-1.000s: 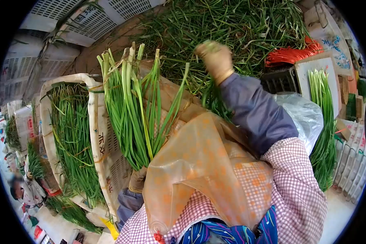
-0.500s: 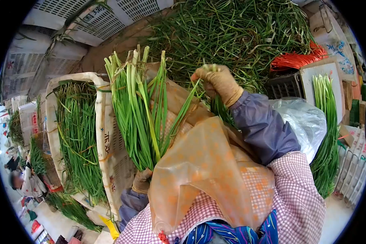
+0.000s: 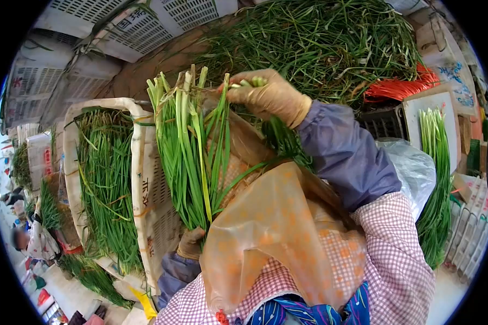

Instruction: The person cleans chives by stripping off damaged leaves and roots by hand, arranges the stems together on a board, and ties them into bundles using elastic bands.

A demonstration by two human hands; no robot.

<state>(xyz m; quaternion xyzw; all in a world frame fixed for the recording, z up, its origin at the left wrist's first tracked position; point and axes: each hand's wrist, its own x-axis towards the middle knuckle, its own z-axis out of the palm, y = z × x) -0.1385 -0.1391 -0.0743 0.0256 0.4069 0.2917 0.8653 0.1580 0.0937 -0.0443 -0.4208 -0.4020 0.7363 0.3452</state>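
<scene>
My left hand [image 3: 191, 244], in a tan glove, is closed round the lower end of a loose bunch of green stalks [image 3: 187, 157]. The pale cut ends of the bunch point up and away from me. My right hand [image 3: 268, 97], gloved too, is closed on several green stalks [image 3: 282, 141], whose pale ends poke out at its fingers and whose leaves hang below the wrist. Its fingertips touch or nearly touch the top of the bunch at the right. A translucent orange-patterned apron [image 3: 265, 233] covers my lap.
A white crate [image 3: 139, 189] of green stalks stands at left. Loose leaves [image 3: 320, 49] are heaped ahead. Red ties [image 3: 401, 86], a plastic bag [image 3: 412, 168] and a trimmed bunch [image 3: 436, 189] lie at right. Another person [image 3: 38, 238] is at far left.
My right hand has moved left from over the leaf heap to the top of the bunch. A stalk that stood apart at the bunch's right now bends low to the right. My left hand keeps its hold.
</scene>
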